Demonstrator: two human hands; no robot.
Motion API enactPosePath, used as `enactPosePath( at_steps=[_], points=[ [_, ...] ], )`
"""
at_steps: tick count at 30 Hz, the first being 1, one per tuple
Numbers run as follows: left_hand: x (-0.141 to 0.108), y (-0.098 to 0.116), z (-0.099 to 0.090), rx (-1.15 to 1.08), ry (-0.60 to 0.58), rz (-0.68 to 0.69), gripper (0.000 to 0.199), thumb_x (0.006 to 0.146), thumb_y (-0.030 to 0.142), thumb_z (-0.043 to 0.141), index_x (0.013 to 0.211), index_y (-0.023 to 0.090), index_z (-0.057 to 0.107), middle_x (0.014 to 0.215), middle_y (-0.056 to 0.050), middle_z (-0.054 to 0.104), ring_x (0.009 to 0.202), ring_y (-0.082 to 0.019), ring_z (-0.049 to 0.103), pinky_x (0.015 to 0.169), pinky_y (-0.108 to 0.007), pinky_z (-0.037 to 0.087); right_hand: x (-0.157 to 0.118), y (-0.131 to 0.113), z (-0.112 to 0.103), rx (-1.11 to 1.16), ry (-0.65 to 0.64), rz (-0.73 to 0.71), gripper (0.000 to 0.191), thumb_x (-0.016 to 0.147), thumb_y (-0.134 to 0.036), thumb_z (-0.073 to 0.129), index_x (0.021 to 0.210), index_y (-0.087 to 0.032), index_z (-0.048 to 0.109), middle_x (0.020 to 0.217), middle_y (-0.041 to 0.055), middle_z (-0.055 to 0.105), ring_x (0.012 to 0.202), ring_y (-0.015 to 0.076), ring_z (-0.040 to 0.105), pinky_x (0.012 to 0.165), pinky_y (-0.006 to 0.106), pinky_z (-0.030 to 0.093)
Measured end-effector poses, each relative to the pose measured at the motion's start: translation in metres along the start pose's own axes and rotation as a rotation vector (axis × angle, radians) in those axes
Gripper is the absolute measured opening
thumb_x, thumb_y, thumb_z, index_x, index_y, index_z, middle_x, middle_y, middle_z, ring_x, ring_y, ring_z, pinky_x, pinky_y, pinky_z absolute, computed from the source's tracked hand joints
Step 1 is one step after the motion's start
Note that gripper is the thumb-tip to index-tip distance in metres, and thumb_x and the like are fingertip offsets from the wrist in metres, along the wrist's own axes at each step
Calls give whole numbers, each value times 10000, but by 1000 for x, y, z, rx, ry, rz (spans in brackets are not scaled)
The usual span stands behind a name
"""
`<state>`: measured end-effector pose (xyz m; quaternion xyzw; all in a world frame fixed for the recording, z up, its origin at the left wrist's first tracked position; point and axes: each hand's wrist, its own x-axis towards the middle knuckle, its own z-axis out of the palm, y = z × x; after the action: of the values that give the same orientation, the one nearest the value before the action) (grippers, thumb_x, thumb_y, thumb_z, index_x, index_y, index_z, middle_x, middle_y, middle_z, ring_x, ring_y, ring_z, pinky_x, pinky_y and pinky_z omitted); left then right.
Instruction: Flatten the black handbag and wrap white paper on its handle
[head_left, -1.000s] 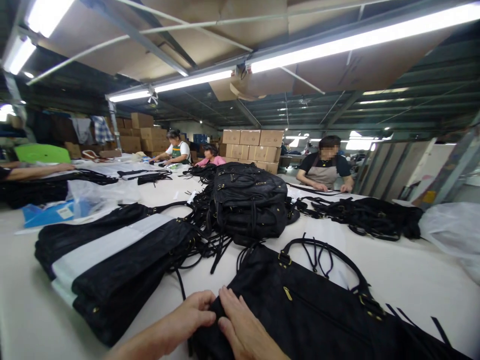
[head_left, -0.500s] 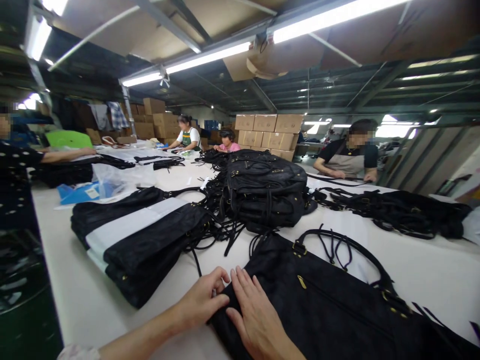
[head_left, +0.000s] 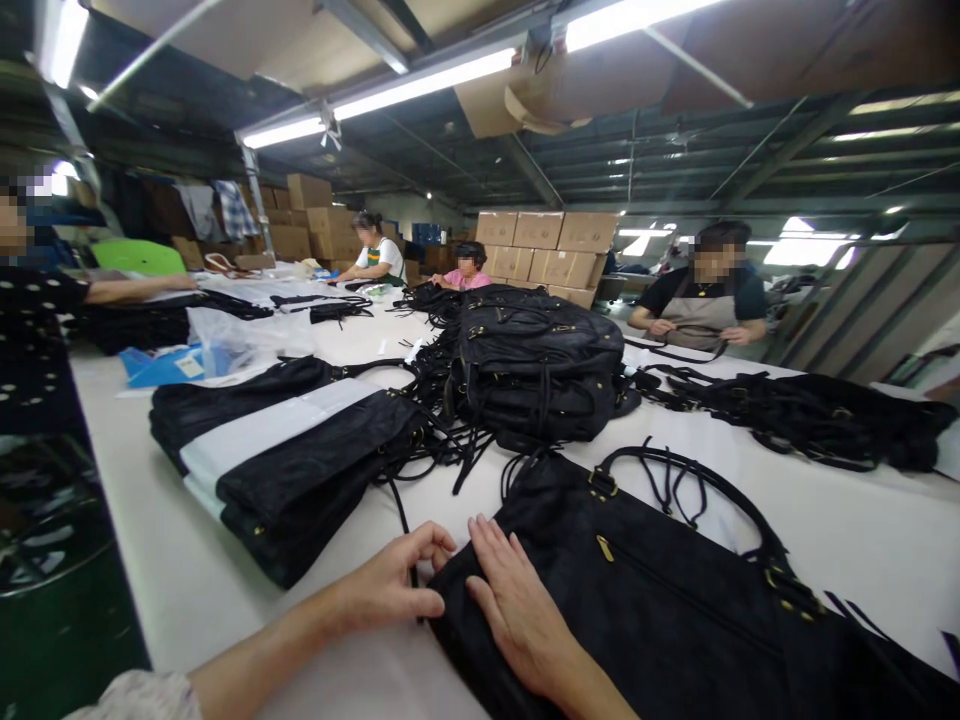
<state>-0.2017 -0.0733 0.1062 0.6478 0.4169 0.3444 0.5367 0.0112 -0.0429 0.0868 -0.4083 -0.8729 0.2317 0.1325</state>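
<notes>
Big white work table (head_left: 840,545) takes up most of the view, with a few people working along the far side and cardboard boxes (head_left: 551,250) stacked behind them. In the middle there's a tall pile of black bags (head_left: 540,370), and left of it a flatter stack of folded black bags (head_left: 292,460) with a white sheet between the layers. Closest to the camera is one black handbag (head_left: 660,610) lying flat on the table, long axis running from its near-left corner out to the lower right, handles (head_left: 690,490) and gold hardware on the far edge pointing away toward the pile. Right hand (head_left: 517,615) lies flat and open, palm down on the bag's near-left corner, fingers spread and pointing away, so it's pressing rather than gripping. Left hand (head_left: 397,585) sits just left of it at the bag's edge, fingers curled, thumb and fingertips pinching a thin black strap (head_left: 411,568) right at that corner. The two hands are nearly touching.
</notes>
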Motion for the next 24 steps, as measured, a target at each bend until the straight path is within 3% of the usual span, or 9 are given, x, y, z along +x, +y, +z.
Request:
enactPosePath(
  at_steps=[4, 10, 13, 20, 24],
  points=[
    [0, -1, 10, -96, 129, -51, 267, 632, 243, 620, 852, 192, 478, 748, 31, 527, 718, -131, 452, 645, -252, 352, 1, 10, 6, 173, 47, 17, 555, 1006, -351, 313, 1528, -167, 279, 1585, 61, 259, 1482, 216, 202, 1229, 512, 132],
    [21, 12, 18, -137, 186, -167, 269, 620, 250, 604, 841, 198, 460, 613, 79, 461, 531, -88, 369, 501, -231, 252, -1, 30, -3, 425, 13, 117, 583, 1000, -513, 319, 1506, -226, 349, 1559, 62, 352, 1472, 266, 234, 1197, 564, 194],
    [27, 18, 15, -111, 178, -225, 259, 620, 231, 624, 844, 191, 500, 611, 79, 483, 514, -88, 371, 482, -227, 242, -1, 37, -2, 440, 24, 93, 601, 987, -563, 324, 1494, -242, 377, 1544, 61, 386, 1461, 277, 271, 1188, 574, 212],
    [19, 16, 16, 56, 183, -187, 174, 697, 186, 581, 843, 200, 487, 651, 73, 462, 607, -113, 416, 516, -226, 283, -4, 41, 13, 363, 2, 139, 613, 976, -570, 329, 1502, -257, 360, 1594, 15, 267, 1487, 264, 134, 1219, 527, 127],
    [13, 18, 19, 216, 183, -124, 153, 749, 153, 537, 872, 216, 471, 693, 65, 463, 637, -128, 428, 549, -243, 303, 0, 45, 27, 240, 76, 66, 566, 1001, -488, 303, 1500, -230, 370, 1566, 54, 337, 1469, 268, 231, 1206, 539, 199]
  ],
)
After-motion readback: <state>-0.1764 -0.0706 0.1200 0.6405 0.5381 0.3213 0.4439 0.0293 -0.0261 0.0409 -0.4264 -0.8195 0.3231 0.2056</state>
